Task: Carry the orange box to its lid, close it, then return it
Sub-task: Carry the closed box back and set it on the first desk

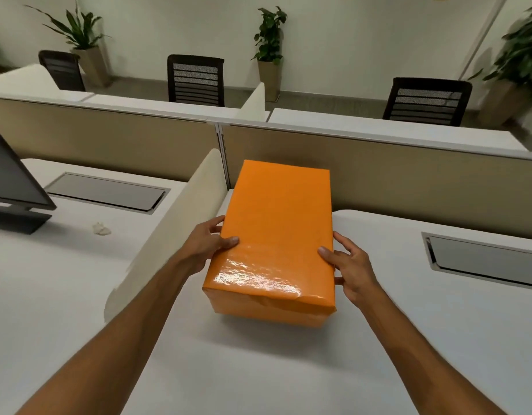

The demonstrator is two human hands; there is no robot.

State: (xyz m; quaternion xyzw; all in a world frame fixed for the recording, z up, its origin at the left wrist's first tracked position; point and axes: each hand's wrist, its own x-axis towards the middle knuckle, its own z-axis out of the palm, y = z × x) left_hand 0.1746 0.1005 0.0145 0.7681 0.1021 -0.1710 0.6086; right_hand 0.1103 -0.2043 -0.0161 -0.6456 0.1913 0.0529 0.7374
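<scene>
The orange box (pixel 275 235) is a glossy rectangular box with its lid on, its long side pointing away from me. It sits low over the white desk (pixel 258 363); I cannot tell whether it rests on it or hovers. My left hand (pixel 206 242) grips its left side, thumb on the top face. My right hand (pixel 350 268) grips its right side, thumb on the top edge. Both forearms reach in from the bottom of the view.
A curved beige divider (pixel 175 223) stands just left of the box, a tan partition wall (pixel 408 181) behind it. A monitor (pixel 10 181) and a crumpled paper (pixel 100 229) are on the left desk. A cable hatch (pixel 483 259) lies at right. Chairs and plants stand beyond.
</scene>
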